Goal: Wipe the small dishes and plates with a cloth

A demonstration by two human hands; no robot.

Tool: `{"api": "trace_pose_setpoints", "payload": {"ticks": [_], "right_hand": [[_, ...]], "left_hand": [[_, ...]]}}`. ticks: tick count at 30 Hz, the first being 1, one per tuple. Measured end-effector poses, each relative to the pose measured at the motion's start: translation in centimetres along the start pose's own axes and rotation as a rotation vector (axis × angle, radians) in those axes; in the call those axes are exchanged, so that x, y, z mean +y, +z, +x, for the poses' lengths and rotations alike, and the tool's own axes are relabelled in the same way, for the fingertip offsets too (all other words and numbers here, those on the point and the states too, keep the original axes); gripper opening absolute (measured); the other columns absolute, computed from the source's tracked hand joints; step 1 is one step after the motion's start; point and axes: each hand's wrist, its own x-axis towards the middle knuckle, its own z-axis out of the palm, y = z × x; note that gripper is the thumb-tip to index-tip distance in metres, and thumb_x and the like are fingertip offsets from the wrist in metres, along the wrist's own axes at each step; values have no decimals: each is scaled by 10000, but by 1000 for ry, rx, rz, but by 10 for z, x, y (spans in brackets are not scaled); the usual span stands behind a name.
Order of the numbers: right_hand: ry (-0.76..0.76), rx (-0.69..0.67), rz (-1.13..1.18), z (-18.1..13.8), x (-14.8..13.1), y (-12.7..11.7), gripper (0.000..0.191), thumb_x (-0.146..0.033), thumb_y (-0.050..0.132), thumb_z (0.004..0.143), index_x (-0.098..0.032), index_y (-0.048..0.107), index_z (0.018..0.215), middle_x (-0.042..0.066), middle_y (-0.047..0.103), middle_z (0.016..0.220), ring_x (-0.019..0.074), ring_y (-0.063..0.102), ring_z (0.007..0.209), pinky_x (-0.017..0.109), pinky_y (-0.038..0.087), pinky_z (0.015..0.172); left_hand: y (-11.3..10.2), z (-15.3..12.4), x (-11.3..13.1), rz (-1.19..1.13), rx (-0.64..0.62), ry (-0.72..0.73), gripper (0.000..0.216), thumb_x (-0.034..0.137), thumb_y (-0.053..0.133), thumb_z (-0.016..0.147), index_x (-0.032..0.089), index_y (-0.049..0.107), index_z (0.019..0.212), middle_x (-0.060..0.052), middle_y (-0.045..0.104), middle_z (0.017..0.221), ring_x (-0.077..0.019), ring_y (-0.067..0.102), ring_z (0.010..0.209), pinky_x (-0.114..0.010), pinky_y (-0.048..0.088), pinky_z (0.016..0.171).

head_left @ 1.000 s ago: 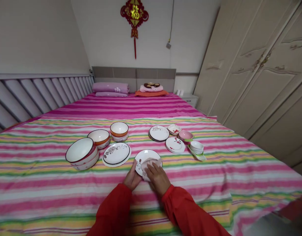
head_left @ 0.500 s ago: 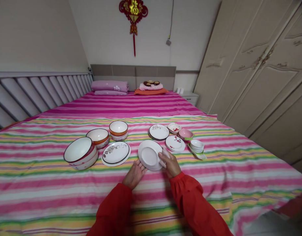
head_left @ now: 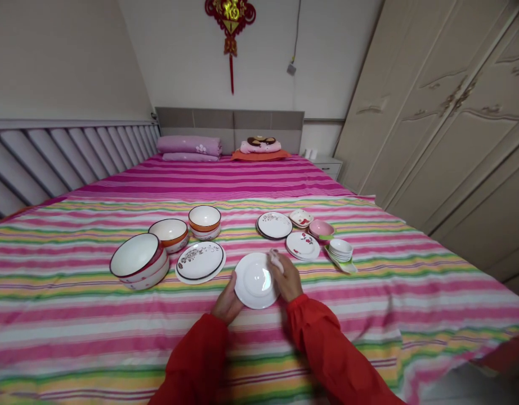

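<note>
A round white plate (head_left: 251, 289) is held up over the striped bed cover, its glossy face catching the light. My left hand (head_left: 228, 301) grips the plate by its left edge, the thumb along the rim. My right hand (head_left: 288, 278) is closed on a crumpled pale cloth (head_left: 276, 261) at the plate's upper right rim; its fingertips are partly hidden. Just left of the plate lies a stack of flower-patterned plates (head_left: 200, 261). Beyond my right hand sit a stack of small floral plates (head_left: 302, 246) and dark-rimmed plates (head_left: 274, 225).
Large bowls (head_left: 139, 261) and orange-banded bowls (head_left: 169, 233), (head_left: 204, 219) stand at the left. On the right are a pink bowl (head_left: 321, 228), square dishes (head_left: 300, 218) and small white bowls (head_left: 341, 248) on a green-edged dish (head_left: 348, 266). A wardrobe (head_left: 411, 124) borders the right side.
The plate has been turned from its underside, with the foot ring showing, to its glossy face. My left hand now grips its left edge; the cloth stays in my right hand.
</note>
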Motion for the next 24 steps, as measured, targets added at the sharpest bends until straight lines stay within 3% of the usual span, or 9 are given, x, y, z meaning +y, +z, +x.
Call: {"api": "trace_pose_setpoints", "payload": {"ticks": [5,10,12,16,20,24], "right_hand": [[-177,-188,-391,-1,-18,35,339,-327,486,868,-148,599,1133,137,555,1210,247,449,1181,435,339,1024],[-303,-347,-500,-12,-33,67,380,-307,544,842,-133,575,1179,119,540,1248,265,388,1235,419,319,1056],[-351,-376,-506,-24,-33,71,397,-284,546,837,-129,560,1202,111,529,1271,266,350,1268,414,321,1061],[-443,-384,-511,-62,-22,56,430,-222,512,843,-148,506,1266,97,484,1332,271,299,1311,458,359,1032],[-512,-320,-464,-99,0,28,525,-118,450,832,-153,393,1353,99,416,1389,259,213,1358,477,372,1026],[-348,-145,-415,-103,19,14,479,-170,401,886,-153,378,1364,121,398,1397,252,284,1333,490,360,1038]], "left_hand": [[5,0,0,-15,38,10,548,402,339,910,159,276,1397,-95,562,1268,-189,442,1238,-353,215,1103],[-8,0,1,-53,124,70,474,366,253,939,241,277,1395,-39,605,1218,-130,506,1171,-300,256,1081],[-10,-1,2,-61,142,66,521,441,259,922,218,292,1392,-52,612,1206,-137,510,1168,-290,265,1075],[0,-4,5,-30,82,-26,732,611,287,841,96,360,1356,-163,577,1231,-244,478,1203,-384,277,1070],[6,-3,5,-23,-9,-89,616,501,278,896,94,373,1349,-159,568,1242,-248,456,1223,-411,225,1089],[-6,2,2,-29,-48,-68,532,402,288,921,132,324,1377,-117,578,1238,-215,476,1208,-388,172,1108]]}}
